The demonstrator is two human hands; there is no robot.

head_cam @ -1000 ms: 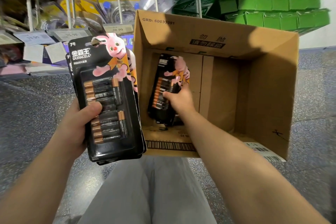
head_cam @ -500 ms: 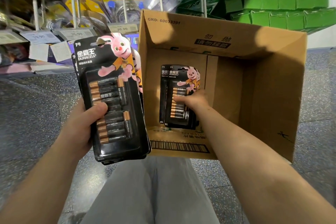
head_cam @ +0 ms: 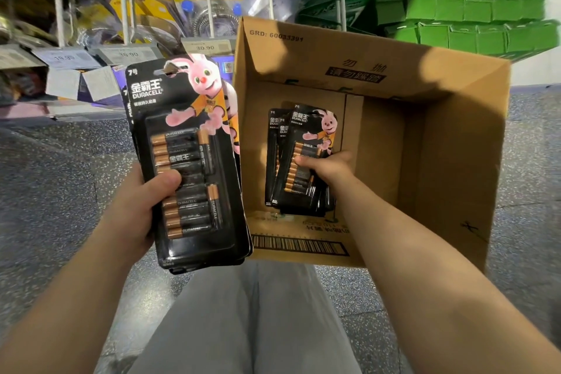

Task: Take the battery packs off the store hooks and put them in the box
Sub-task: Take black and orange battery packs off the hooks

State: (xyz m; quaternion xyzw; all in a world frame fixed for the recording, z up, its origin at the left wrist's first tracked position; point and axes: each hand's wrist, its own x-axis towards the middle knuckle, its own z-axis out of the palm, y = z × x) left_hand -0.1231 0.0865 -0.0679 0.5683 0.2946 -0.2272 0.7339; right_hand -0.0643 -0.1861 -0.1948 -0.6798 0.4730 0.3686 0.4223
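Note:
My left hand (head_cam: 142,206) grips a stack of black Duracell battery packs (head_cam: 185,161) with a pink rabbit on the card, held upright just left of the box. An open brown cardboard box (head_cam: 449,167) stands on the floor in front of me. My right hand (head_cam: 328,168) reaches down into it and holds a small stack of the same battery packs (head_cam: 299,158) flat against the box bottom at its left side. The right half of the box bottom shows bare cardboard.
Store hooks with price tags (head_cam: 206,47) and hanging goods fill the shelf at the upper left. Green cartons (head_cam: 473,21) are stacked at the upper right behind the box. A speckled grey floor (head_cam: 45,191) surrounds the box, and my grey trouser leg (head_cam: 243,322) is below.
My right hand has turned the packs in the box from tilted to lying flat and square, shifting them slightly rightward. The left hand's stack has stayed about where it was.

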